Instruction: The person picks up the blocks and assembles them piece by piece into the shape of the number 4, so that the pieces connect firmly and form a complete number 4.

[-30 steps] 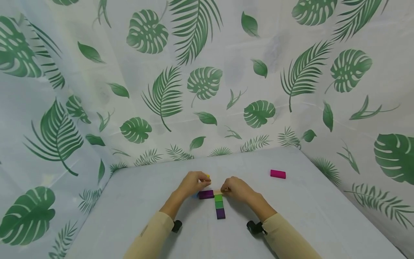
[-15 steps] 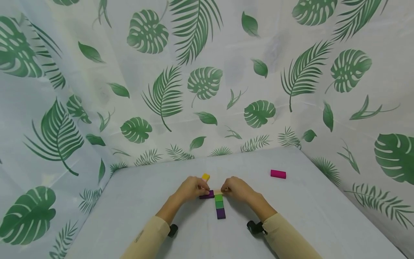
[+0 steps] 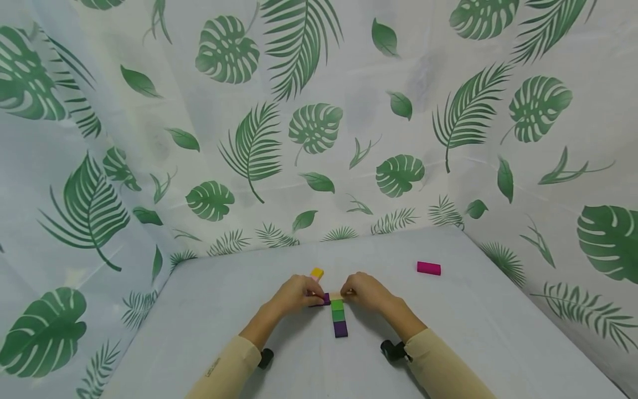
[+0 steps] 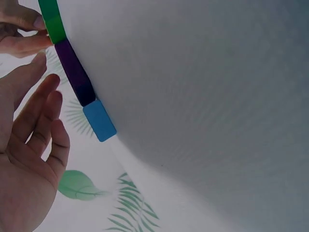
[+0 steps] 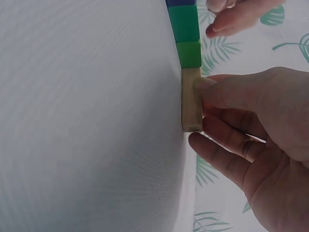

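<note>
My right hand (image 3: 368,291) pinches a plain wooden block (image 5: 191,99), its thumb on one side and fingers behind. That block meets a light green block (image 5: 189,54), with a darker green block (image 5: 185,23) beyond it in line. At the near end of this column is a dark purple block (image 3: 340,329). My left hand (image 3: 298,292) hovers close by a purple block (image 4: 72,67), thumb and fingers parted with nothing between them. A blue block (image 4: 100,121) touches the purple block's outer end; the left hand hides it in the head view.
Just past the left hand lies a yellow block (image 3: 317,273) with a pink one (image 3: 314,279) partly hidden behind the fingers. A magenta block (image 3: 428,268) lies apart at the back right. Leaf-printed cloth (image 3: 319,166) hangs behind the white table (image 3: 389,255).
My left hand has come from beside the yellow block toward me, over the purple block, uncovering the yellow one. It has then shifted slightly. The right hand stays put.
</note>
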